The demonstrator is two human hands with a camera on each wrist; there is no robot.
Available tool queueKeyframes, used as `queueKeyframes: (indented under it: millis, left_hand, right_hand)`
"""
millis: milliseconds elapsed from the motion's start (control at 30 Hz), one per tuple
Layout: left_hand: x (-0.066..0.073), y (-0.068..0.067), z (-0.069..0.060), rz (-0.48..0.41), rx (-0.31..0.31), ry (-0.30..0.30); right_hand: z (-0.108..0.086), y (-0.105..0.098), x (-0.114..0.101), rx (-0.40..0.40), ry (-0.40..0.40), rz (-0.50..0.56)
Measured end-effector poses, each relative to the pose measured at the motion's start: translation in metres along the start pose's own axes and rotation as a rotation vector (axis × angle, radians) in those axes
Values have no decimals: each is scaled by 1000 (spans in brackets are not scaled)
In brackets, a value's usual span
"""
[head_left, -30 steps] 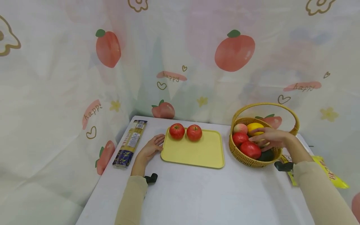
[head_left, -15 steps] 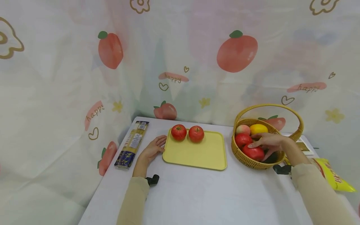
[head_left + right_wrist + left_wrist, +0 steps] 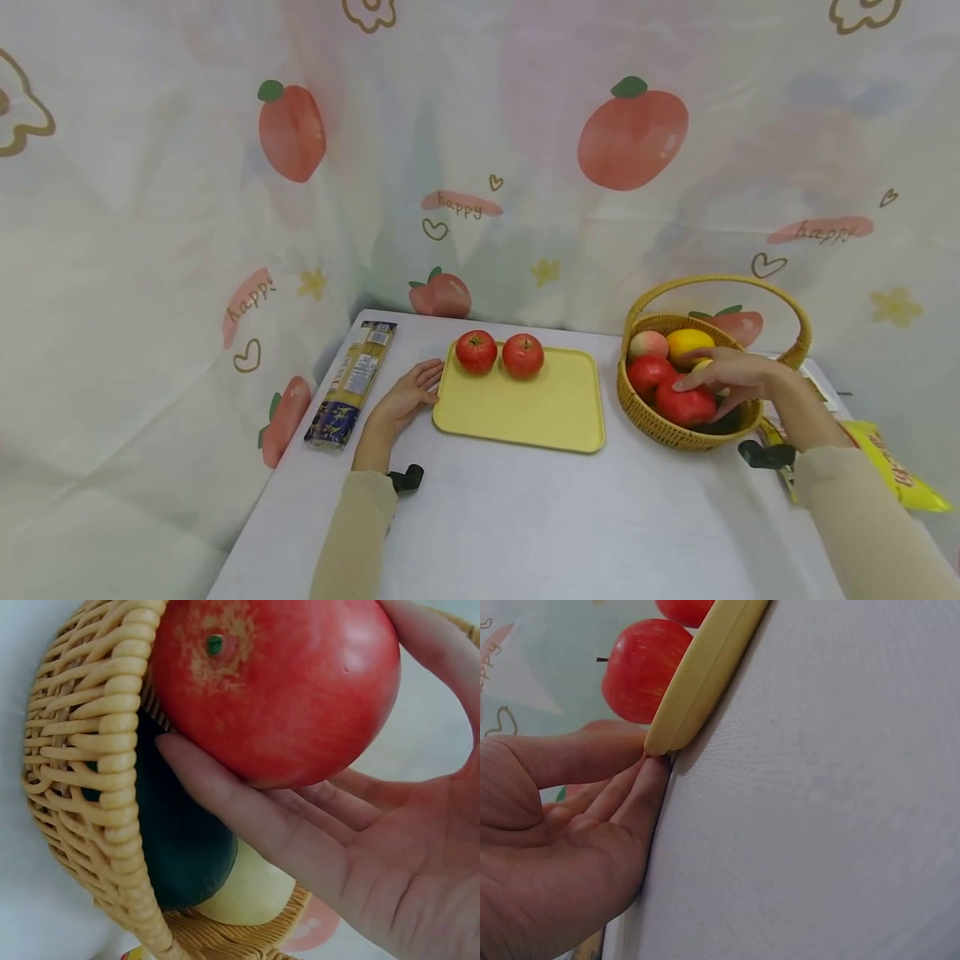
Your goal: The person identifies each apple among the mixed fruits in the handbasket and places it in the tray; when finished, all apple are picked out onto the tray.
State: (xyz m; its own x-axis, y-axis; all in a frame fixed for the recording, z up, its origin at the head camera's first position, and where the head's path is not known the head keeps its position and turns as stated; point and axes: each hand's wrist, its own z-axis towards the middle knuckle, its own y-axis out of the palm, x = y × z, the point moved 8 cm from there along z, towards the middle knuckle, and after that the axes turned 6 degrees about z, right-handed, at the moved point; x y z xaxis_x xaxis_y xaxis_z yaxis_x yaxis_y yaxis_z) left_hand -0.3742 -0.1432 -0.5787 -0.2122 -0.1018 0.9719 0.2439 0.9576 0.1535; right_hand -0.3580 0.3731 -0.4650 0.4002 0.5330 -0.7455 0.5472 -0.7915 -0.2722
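My right hand point(image 3: 731, 375) reaches into the wicker basket point(image 3: 652, 425). Its thumb and fingers curl round a red tomato point(image 3: 277, 690) with a green stem stub, low at the basket's rim. Beneath the fingers, in the right wrist view, show a dark green rounded item point(image 3: 184, 840) and a pale yellow one point(image 3: 251, 889). My left hand point(image 3: 407, 396) lies at the left edge of the yellow tray point(image 3: 517, 412), fairly straight fingers touching its side. Two red apples, a left one point(image 3: 476, 352) and a right one point(image 3: 522, 356), sit at the tray's back left.
Also in the basket are a peach point(image 3: 648, 344), another red fruit point(image 3: 649, 374) and a yellow lemon-like fruit point(image 3: 687, 343). The basket's tall handle point(image 3: 720, 279) arches over them. A spaghetti pack point(image 3: 352, 383) lies at left; a yellow snack bag point(image 3: 892, 471) lies at right.
My right hand has lowered from above the basket's fruit onto the tomato and now grips it; the tomato has shifted slightly right. The left hand has stayed at the tray.
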Motion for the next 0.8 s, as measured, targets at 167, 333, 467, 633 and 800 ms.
queueKeyframes:
  millis: [167, 333, 467, 633, 800]
  left_hand:
    - [2, 0, -3, 2, 6, -8]
    - [3, 0, -5, -1, 8, 1]
    - [4, -2, -4, -4, 14, -10]
    - [3, -1, -3, 4, 7, -19]
    - [2, 1, -2, 2, 11, -19]
  right_hand:
    - [-9, -1, -4, 47, -52, -40]
    - [-14, -2, -7, 81, -165, 29]
    - [-17, 1, -14, 121, -266, 95]
    - [-23, 4, -21, 214, -338, 131]
    - [-27, 7, -25, 324, -412, 184]
